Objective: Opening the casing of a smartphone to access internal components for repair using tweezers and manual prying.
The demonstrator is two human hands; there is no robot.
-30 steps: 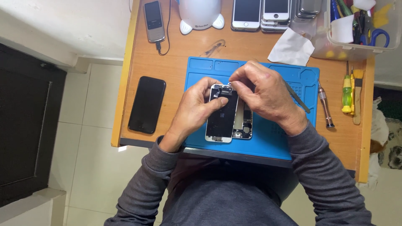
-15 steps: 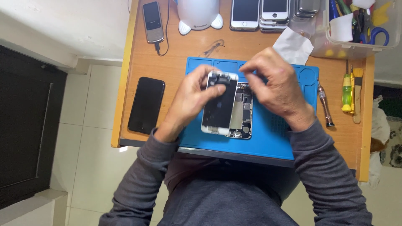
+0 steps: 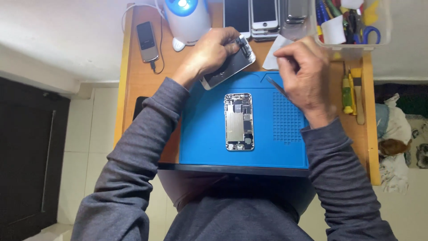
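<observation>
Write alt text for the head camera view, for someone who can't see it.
Seen from above, a person's left hand holds a detached phone screen over a wooden desk, while the right hand holds thin tweezers. An opened phone body lies alone on a blue mat. Other phones and a tool bin line the far edge.

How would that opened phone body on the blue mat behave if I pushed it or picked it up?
The opened phone body lies flat on the blue mat, so it would probably slide rather than roll or tip. Its metal shell looks stiff. The exposed parts inside seem fragile, so gripping its edges is likely safest.
</observation>
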